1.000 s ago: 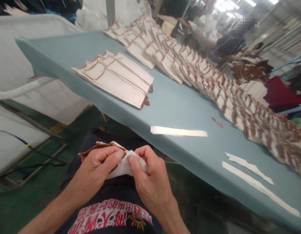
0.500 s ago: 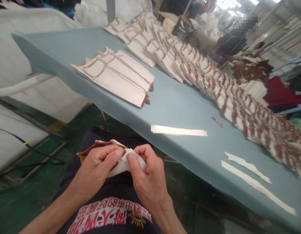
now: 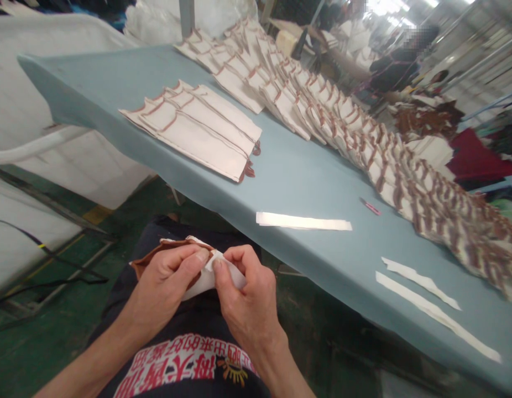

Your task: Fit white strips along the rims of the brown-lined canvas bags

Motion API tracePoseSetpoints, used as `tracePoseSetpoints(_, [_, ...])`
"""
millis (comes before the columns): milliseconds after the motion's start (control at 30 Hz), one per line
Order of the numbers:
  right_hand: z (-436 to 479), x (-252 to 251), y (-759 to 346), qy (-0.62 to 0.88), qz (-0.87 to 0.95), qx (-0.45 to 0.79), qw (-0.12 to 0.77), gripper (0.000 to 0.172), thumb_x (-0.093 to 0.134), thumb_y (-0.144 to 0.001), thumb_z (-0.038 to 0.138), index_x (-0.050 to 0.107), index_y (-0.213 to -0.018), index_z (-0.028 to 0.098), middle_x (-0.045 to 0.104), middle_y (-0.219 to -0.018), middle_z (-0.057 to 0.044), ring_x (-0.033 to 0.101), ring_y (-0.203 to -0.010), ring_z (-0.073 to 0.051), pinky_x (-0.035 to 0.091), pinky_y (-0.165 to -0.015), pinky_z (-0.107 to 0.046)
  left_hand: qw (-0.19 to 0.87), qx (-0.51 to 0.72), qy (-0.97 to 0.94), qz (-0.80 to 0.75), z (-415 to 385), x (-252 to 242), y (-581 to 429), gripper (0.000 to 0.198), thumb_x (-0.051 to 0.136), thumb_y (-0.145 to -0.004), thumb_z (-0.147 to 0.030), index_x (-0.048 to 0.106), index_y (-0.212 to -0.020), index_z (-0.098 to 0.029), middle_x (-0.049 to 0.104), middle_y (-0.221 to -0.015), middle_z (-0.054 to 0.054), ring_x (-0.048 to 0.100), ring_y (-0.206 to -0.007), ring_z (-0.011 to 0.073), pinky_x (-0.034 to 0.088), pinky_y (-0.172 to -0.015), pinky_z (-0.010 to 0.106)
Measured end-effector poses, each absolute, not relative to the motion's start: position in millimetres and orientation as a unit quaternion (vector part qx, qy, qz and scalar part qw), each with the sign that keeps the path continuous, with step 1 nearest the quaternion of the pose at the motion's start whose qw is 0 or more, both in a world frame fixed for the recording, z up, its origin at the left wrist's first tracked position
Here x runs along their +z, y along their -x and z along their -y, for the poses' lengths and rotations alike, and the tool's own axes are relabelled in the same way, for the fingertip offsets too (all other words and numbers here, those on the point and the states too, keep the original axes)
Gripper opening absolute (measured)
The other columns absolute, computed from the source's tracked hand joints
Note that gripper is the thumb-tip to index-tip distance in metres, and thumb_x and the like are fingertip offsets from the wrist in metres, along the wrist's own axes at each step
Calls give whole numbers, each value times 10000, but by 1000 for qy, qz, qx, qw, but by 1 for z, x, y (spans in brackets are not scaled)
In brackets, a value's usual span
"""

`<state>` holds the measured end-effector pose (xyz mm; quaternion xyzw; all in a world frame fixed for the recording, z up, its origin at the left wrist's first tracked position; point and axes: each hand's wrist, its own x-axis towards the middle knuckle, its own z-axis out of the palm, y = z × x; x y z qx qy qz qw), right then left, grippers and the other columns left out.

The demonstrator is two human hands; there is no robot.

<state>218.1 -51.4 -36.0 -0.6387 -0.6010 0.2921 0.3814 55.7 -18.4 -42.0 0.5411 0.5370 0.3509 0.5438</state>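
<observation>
Over my lap, both hands grip one brown and white fabric piece. My left hand pinches its brown edge between thumb and fingers. Close beside it, my right hand is closed on the white part of the same piece, thumb on top. The fingertips of the two hands nearly meet where the white material is folded. Much of the piece lies hidden behind my hands. On the table edge nearest my right hand lies a white strip.
The blue-green table slants across the view. It bears several white panels with brown edging, a long row of similar overlapping pieces, small pink snips and more white strips. A white-lined cart stands left. A person is far back.
My right hand has moved very slightly left, closer to my left hand, with the white material still pinched. The things on the table stay as they were.
</observation>
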Motion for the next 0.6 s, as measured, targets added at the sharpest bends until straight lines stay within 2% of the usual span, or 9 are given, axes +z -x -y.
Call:
tracePoseSetpoints(400, [51,-43,-215,641,617,251,380,202,624,-1059,382,703,-915,265,786,-713,-13,703,-551,-192,442,-572,-293,570,347,-512,-541,17,-45,-55,445,649,-925,-572,693,-650,-225,471,-577,-54,374,-532,138,326,-455,265])
tracePoseSetpoints(600, [49,-42,-215,639,589,301,393,209,641,-1023,411,659,-866,274,746,-693,6,650,-540,-184,424,-565,-295,565,351,-508,-548,17,-45,-56,432,663,-895,-576,710,-658,-219,526,-597,-37,404,-556,145,350,-466,263])
